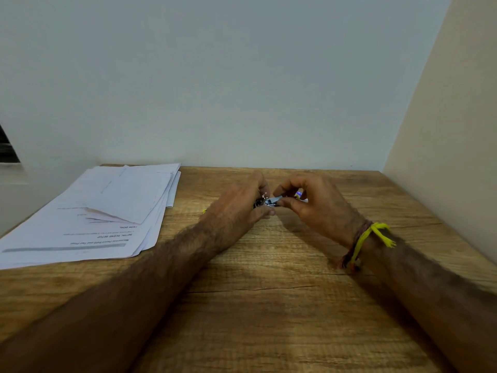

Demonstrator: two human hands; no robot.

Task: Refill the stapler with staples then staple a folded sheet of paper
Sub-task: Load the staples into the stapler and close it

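My left hand [243, 203] grips a small dark stapler [260, 203], mostly hidden under its fingers, near the back middle of the wooden table [269, 305]. My right hand [312, 205] pinches a short silvery strip of staples [274, 199] at the stapler's metal end, thumb and forefinger closed on it. The two hands touch around the stapler. A stack of white printed sheets [107, 211] lies at the table's left, with a folded sheet [129, 195] on top.
A small object with a blue and yellow mark [298, 195] shows behind my right hand's fingers. A pale wall runs along the table's back edge and a beige wall [443, 130] closes off the right side. A yellow thread band [368, 235] circles my right wrist.
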